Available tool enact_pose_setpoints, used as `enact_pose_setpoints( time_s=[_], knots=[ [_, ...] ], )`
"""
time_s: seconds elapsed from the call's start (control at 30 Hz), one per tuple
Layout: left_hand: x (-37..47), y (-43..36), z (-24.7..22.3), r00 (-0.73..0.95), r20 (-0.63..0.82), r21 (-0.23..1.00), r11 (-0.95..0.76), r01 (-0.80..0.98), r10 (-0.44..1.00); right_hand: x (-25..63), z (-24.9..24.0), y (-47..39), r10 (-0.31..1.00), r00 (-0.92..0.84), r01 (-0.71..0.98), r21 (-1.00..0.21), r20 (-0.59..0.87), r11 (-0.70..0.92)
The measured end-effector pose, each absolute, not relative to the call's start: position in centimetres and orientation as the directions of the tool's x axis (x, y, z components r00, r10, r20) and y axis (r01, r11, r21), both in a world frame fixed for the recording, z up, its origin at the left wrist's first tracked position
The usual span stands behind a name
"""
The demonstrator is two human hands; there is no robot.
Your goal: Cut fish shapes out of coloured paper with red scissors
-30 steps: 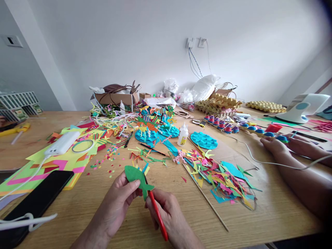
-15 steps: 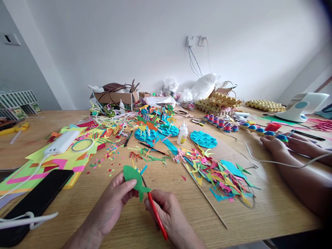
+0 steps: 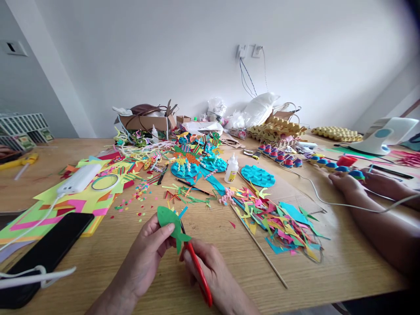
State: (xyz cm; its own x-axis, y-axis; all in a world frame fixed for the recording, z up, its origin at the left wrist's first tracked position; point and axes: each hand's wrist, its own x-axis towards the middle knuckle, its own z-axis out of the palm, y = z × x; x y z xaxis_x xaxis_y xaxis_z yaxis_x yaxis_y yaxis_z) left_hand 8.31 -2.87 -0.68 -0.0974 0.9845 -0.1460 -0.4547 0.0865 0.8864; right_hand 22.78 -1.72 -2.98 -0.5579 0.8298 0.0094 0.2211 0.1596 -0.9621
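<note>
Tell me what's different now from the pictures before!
Only a little: the green paper fish has shifted slightly left, most clearly at its tail. Nothing was picked up or let go. The left hand still pinches the fish, and the right hand still holds the red-handled scissors. The black phone and middle white bottle stayed put.

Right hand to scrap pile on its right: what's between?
A thin wooden stick lies on the table between right hand and scrap pile, in head view.
</note>
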Motion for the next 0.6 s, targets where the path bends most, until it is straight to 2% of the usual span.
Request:
enact_pose_setpoints(
  time_s=[0.6],
  knots=[
    [9.5,-2.7,-0.5,-0.184,-0.111,0.923,0.032,-0.383,0.977,22.7,-3.5,-1.8,0.858,-0.512,0.126,-0.985,0.035,0.115]
  ],
)
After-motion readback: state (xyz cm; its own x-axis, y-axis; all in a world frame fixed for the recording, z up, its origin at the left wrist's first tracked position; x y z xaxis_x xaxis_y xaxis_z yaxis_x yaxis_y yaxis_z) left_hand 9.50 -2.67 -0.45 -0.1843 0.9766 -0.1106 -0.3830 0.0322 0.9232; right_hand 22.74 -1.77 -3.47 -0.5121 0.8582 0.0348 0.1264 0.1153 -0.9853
